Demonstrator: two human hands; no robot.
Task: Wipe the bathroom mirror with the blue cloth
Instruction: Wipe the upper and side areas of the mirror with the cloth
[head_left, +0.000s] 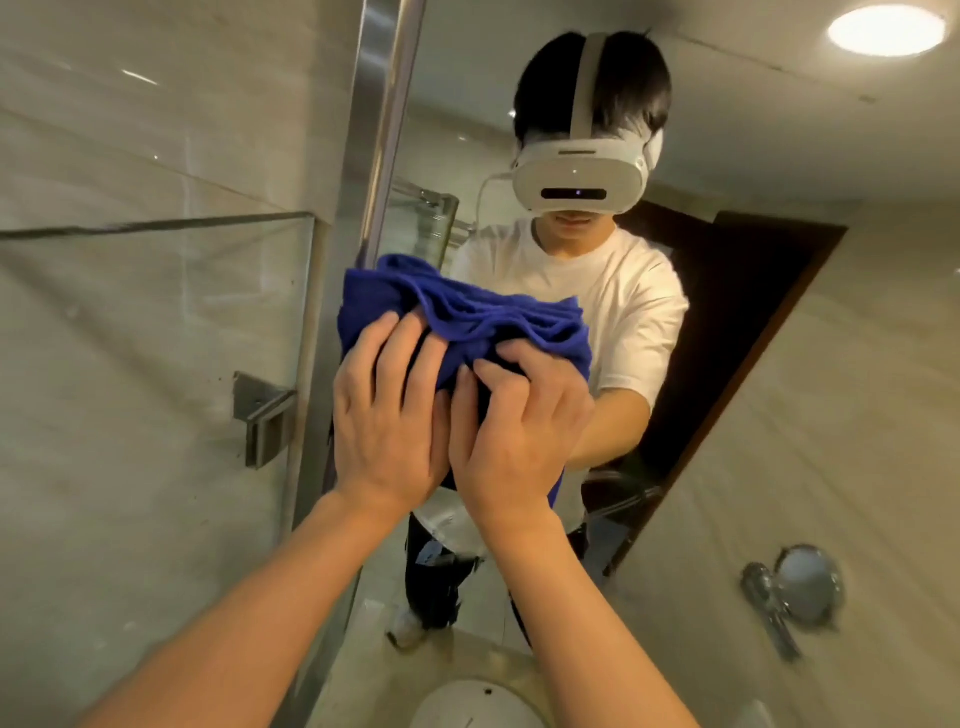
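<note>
Both forearms reach up mid-frame, left hand (387, 415) and right hand (511, 421) side by side, fingers curled into the bunched blue cloth (467, 317) against the mirror (779, 364).

Readable text: you have none to read anywhere in this view.
Headset (581, 178) reflected in the mirror (779, 364): its front shows you only a dark strip with a small light, no lettering.
Blue cloth (462, 317), below the headset: plain, no label you can see.

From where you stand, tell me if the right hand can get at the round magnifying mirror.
Probably yes: the right hand only holds the blue cloth, and nothing stands between it and the magnifying mirror.
</note>
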